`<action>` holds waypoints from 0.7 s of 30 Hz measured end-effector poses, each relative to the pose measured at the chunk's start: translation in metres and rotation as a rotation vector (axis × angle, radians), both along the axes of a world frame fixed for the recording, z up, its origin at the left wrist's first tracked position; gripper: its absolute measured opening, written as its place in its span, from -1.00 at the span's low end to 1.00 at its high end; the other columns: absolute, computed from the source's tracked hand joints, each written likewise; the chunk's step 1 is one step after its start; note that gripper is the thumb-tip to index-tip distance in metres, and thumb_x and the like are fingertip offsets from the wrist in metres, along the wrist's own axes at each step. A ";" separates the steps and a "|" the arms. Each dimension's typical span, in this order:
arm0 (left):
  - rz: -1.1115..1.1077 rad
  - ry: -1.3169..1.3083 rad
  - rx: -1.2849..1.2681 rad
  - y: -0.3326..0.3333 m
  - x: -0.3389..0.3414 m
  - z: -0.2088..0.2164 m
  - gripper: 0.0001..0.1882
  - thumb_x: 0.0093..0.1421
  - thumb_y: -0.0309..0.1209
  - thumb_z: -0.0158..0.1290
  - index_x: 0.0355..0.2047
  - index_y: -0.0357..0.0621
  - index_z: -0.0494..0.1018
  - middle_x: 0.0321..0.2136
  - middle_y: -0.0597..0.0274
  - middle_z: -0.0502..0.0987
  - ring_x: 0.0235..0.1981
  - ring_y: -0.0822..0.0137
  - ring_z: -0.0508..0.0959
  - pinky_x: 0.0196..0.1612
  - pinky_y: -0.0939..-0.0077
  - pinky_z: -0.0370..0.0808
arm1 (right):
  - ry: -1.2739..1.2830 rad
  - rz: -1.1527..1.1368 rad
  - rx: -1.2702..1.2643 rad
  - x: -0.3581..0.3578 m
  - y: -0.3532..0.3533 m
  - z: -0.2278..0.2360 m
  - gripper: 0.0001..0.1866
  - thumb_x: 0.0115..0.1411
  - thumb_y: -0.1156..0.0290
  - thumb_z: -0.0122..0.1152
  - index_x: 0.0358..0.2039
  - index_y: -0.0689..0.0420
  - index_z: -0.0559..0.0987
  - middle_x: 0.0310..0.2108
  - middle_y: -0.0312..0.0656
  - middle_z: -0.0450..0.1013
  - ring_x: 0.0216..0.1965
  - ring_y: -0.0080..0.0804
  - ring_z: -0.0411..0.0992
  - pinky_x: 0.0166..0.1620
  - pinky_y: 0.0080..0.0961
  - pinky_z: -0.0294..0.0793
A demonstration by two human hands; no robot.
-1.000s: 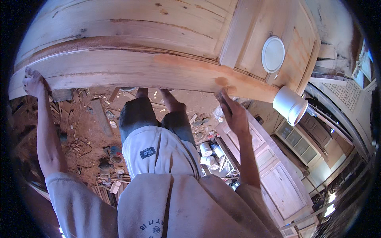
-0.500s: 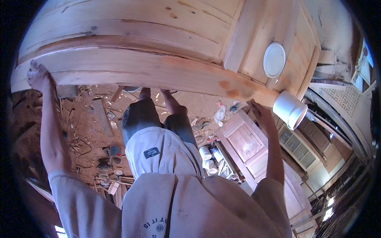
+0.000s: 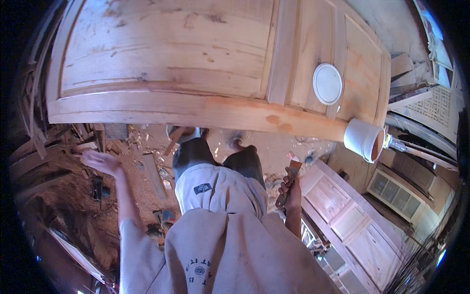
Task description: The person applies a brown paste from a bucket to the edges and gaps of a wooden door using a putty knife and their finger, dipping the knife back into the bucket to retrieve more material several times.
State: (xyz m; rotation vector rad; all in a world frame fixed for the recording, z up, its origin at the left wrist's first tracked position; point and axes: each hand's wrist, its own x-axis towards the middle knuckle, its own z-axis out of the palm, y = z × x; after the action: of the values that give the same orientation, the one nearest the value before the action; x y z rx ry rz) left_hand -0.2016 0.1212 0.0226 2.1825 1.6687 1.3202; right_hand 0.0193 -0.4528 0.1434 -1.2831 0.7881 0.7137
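My right hand (image 3: 292, 192) is wrapped round a putty knife (image 3: 294, 169), its flat blade stained orange-brown and pointing up, away from me. My left hand (image 3: 101, 162) is off the wood, fingers stretched out, holding nothing. In front of me lies a pale panelled wooden door (image 3: 161, 110), with orange-brown smears along the right part of its near edge. A white tub (image 3: 361, 138) lies tilted at the door's near right corner, brown inside, with a tool at its mouth. Its round white lid (image 3: 327, 83) rests on a panel of the door.
Another panelled door (image 3: 338, 210) leans at the lower right, near a glazed wooden frame (image 3: 396, 191). Scrap boards (image 3: 36, 122) crowd the left. Shavings and offcuts (image 3: 155, 176) litter the dirt floor round my feet.
My left hand has let go of the door's left end and swung down toward me. My right hand has dropped back from the near edge, bringing the putty knife into sight. The view has shifted.
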 end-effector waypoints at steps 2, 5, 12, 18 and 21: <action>-0.077 0.137 -0.283 -0.086 0.000 0.004 -0.63 0.40 -0.39 -0.30 0.00 -0.55 0.24 -0.11 -0.31 0.37 -0.04 -0.03 0.40 0.10 0.19 0.32 | -0.034 -0.019 0.072 0.008 0.006 -0.006 -0.47 0.34 -0.08 -0.17 0.12 0.03 0.34 -0.50 -0.42 0.27 -0.63 -0.65 0.16 -0.51 -0.64 0.21; -0.325 0.140 -1.240 -0.197 -0.038 -0.043 -0.56 0.37 -0.23 -0.30 -0.16 -0.43 0.38 -0.20 -0.10 0.45 -0.10 0.15 0.41 0.08 0.37 0.30 | -0.066 -0.053 0.132 0.022 0.011 -0.008 -0.48 0.33 -0.09 -0.15 0.11 0.00 0.34 -0.49 -0.43 0.28 -0.61 -0.64 0.17 -0.46 -0.62 0.24; -0.423 -0.535 -1.784 -0.270 -0.010 -0.003 -0.27 0.33 0.18 -0.42 0.31 -0.07 0.05 0.25 0.18 0.20 0.23 0.09 0.23 0.25 0.22 0.11 | -0.096 0.066 0.354 0.056 0.008 -0.016 -0.59 0.33 -0.06 -0.12 -0.03 -0.06 0.41 -0.48 -0.44 0.27 -0.57 -0.63 0.16 -0.45 -0.62 0.21; -0.136 -0.664 -1.309 -0.276 -0.003 0.039 -0.39 0.34 0.11 -0.32 0.06 -0.15 0.32 -0.16 0.26 0.46 -0.20 0.50 0.42 -0.14 0.47 0.35 | -0.043 0.182 0.391 0.089 -0.028 -0.030 -0.55 0.34 -0.04 -0.14 0.11 -0.11 0.38 -0.47 -0.45 0.29 -0.58 -0.63 0.17 -0.47 -0.61 0.23; -0.153 -0.191 -1.118 -0.334 -0.067 0.001 -0.46 0.32 0.06 -0.25 -0.19 -0.20 0.45 -0.45 0.15 0.50 -0.35 0.40 0.46 -0.24 0.46 0.39 | -0.097 0.289 0.412 0.103 -0.032 -0.013 -0.55 0.34 -0.05 -0.15 0.11 -0.12 0.38 -0.47 -0.46 0.27 -0.58 -0.66 0.15 -0.47 -0.62 0.21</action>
State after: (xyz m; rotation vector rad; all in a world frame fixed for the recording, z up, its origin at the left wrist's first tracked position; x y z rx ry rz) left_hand -0.2682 -0.2126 0.0239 1.3966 1.5309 0.3289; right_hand 0.1220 -0.4848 0.1302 -1.0524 0.3514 0.9804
